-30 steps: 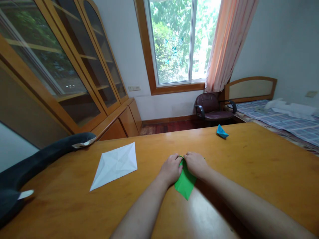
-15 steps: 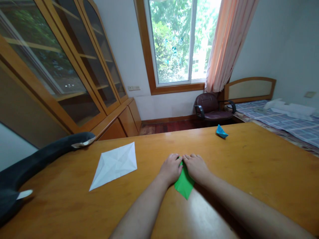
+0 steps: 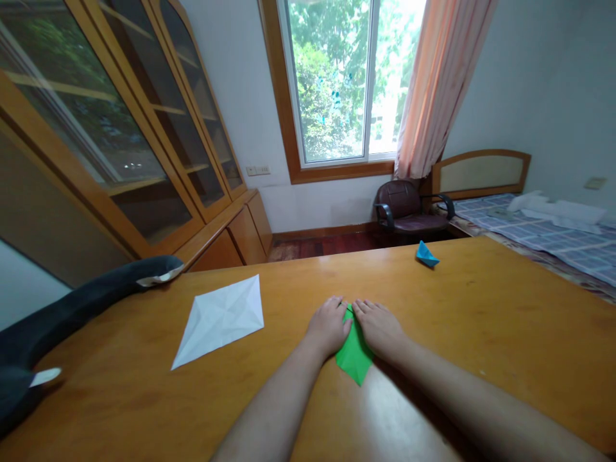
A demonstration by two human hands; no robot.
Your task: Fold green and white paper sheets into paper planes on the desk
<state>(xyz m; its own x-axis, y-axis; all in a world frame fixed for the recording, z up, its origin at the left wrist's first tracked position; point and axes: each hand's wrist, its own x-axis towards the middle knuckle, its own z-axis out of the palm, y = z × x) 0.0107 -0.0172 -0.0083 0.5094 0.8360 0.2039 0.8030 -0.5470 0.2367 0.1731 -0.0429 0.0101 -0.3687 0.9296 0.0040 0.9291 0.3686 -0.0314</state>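
Note:
A green sheet of folding paper (image 3: 355, 356) lies on the wooden table between my hands, its pointed end toward me. Its top edge shows a fold near my fingertips. My left hand (image 3: 329, 327) holds the left side, fingers bent around the top corner and thumb resting on the paper. Along the right side, my right hand (image 3: 382, 328) presses down with its fingers close together at the upper edge. Parts of both sides of the sheet are hidden under the hands.
A creased white paper sheet (image 3: 224, 321) lies to the left. A small blue paper boat (image 3: 427, 255) stands near the far edge of the table (image 3: 505, 346). At the left, a dark plush object (image 3: 81, 311) reaches over the tabletop. Beyond are a chair (image 3: 404, 204) and a bed.
My fingertips have shifted slightly apart, showing more of the paper's folded top edge between them. The sheet stays in almost the same place.

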